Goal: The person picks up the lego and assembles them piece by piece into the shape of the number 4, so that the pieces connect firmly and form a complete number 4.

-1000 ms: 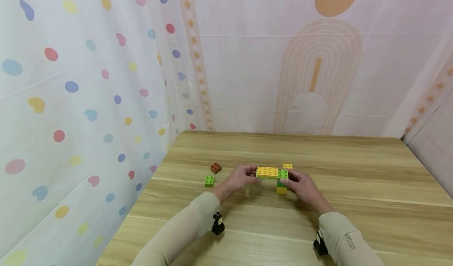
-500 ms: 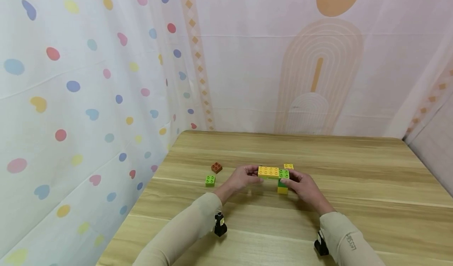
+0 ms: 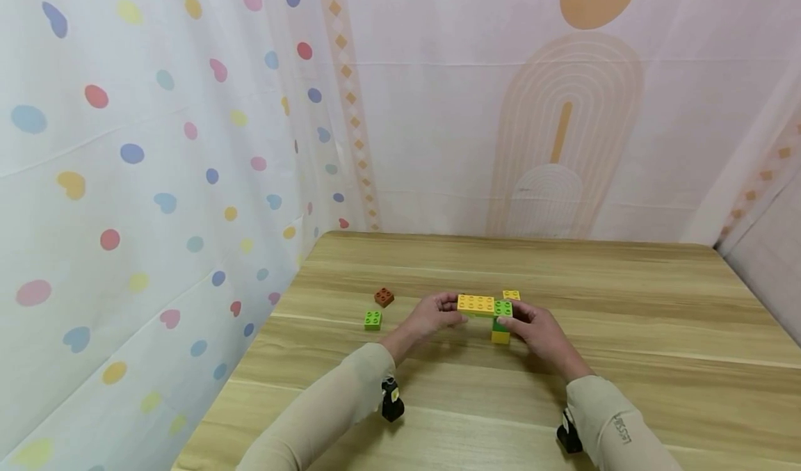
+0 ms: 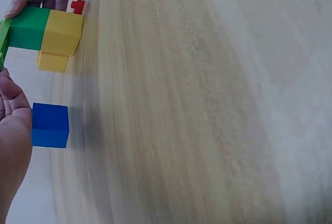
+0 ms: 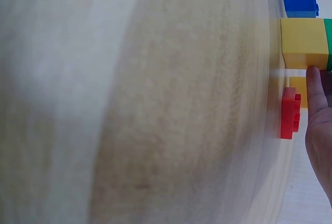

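A yellow eight-stud toy brick (image 3: 475,304) bridges leftward from the top of a small stack. That stack shows a light green brick (image 3: 503,309) on top, a dark green brick (image 4: 30,29) under it and a yellow brick (image 4: 62,32) at the bottom. A strip of light green shows beneath the long yellow brick. At its left end, my left hand (image 3: 432,314) pinches it between thumb and fingers. My right hand (image 3: 532,326) grips the stack from the right, thumb in front near the light green brick; its far fingers are hidden in the head view.
On the wooden table (image 3: 463,401), a light green brick (image 3: 373,320) and a brown brick (image 3: 384,297) lie to the left. Behind the stack are another yellow brick (image 3: 511,295) and a red brick (image 5: 288,113). A blue brick (image 4: 50,125) stands near my left hand.
The view has shifted slightly, moving everything a little to the right in frame. Both hands keep the same holds on the bricks.
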`<move>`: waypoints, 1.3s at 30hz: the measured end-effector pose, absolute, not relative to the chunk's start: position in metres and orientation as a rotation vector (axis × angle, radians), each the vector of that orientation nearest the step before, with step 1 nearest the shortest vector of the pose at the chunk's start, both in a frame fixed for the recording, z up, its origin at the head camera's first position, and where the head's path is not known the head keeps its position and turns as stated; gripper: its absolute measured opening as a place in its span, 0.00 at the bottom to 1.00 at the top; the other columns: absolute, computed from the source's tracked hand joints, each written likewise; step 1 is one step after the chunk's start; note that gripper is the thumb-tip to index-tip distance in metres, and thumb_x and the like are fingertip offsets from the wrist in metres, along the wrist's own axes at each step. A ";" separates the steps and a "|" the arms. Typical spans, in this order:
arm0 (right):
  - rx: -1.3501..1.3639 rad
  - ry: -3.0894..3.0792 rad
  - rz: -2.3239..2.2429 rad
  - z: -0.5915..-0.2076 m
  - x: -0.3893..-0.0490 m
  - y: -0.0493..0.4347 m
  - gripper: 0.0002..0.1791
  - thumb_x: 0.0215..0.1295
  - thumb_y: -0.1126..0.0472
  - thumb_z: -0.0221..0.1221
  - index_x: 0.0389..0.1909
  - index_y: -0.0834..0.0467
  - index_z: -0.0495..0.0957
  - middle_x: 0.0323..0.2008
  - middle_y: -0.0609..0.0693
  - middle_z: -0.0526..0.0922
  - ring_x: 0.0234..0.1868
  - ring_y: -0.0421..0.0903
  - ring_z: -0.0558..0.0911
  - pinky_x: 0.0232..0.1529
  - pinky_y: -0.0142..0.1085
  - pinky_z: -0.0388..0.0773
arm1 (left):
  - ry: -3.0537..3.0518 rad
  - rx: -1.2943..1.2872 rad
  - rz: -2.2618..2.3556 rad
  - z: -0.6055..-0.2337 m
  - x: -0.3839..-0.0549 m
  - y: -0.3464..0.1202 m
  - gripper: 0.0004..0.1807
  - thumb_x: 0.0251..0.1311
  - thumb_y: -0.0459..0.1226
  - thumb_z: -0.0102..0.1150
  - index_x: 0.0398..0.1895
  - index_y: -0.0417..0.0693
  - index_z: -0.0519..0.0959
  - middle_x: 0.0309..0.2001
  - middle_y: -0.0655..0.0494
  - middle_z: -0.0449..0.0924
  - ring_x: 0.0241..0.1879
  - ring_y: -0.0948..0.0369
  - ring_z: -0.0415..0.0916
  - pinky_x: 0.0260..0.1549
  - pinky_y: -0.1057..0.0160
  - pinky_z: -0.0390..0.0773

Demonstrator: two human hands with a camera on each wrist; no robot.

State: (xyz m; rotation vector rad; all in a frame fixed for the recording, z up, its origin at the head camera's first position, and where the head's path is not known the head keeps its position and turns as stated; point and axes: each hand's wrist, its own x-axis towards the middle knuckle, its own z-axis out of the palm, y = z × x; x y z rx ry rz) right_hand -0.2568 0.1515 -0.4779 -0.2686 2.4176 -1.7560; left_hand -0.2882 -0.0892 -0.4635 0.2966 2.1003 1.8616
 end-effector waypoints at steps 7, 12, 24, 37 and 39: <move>-0.261 2.431 -1.745 -0.478 -0.258 0.151 0.32 0.69 0.50 0.62 0.68 0.63 0.70 0.58 0.61 0.77 0.50 0.48 0.79 0.49 0.38 0.78 | 2.039 0.146 1.935 -0.458 -0.284 -0.080 0.19 0.73 0.45 0.54 0.54 0.37 0.77 0.48 0.49 0.79 0.46 0.48 0.77 0.46 0.57 0.78; -0.259 2.430 -1.741 -0.478 -0.258 0.150 0.32 0.69 0.50 0.62 0.68 0.64 0.69 0.59 0.61 0.77 0.51 0.49 0.79 0.49 0.38 0.78 | 2.066 0.055 1.957 -0.457 -0.284 -0.072 0.17 0.72 0.44 0.56 0.50 0.38 0.79 0.47 0.50 0.80 0.43 0.51 0.78 0.46 0.55 0.78; -0.278 2.444 -1.732 -0.477 -0.257 0.151 0.34 0.69 0.48 0.61 0.68 0.65 0.69 0.58 0.61 0.77 0.51 0.48 0.79 0.50 0.40 0.78 | 2.075 0.029 2.011 -0.457 -0.284 -0.069 0.18 0.69 0.41 0.60 0.54 0.37 0.77 0.48 0.50 0.78 0.39 0.59 0.77 0.48 0.53 0.77; -0.247 2.444 -1.732 -0.474 -0.256 0.150 0.34 0.69 0.49 0.62 0.68 0.64 0.69 0.60 0.62 0.77 0.53 0.50 0.79 0.51 0.40 0.78 | 2.044 0.084 2.033 -0.453 -0.282 -0.069 0.13 0.70 0.37 0.57 0.52 0.39 0.80 0.47 0.51 0.79 0.40 0.61 0.76 0.48 0.53 0.76; -0.245 2.445 -1.730 -0.474 -0.256 0.149 0.34 0.69 0.49 0.62 0.68 0.64 0.69 0.60 0.62 0.77 0.53 0.50 0.79 0.51 0.40 0.78 | 2.049 0.084 2.032 -0.452 -0.282 -0.068 0.12 0.70 0.36 0.57 0.51 0.39 0.80 0.46 0.51 0.79 0.40 0.61 0.76 0.48 0.54 0.76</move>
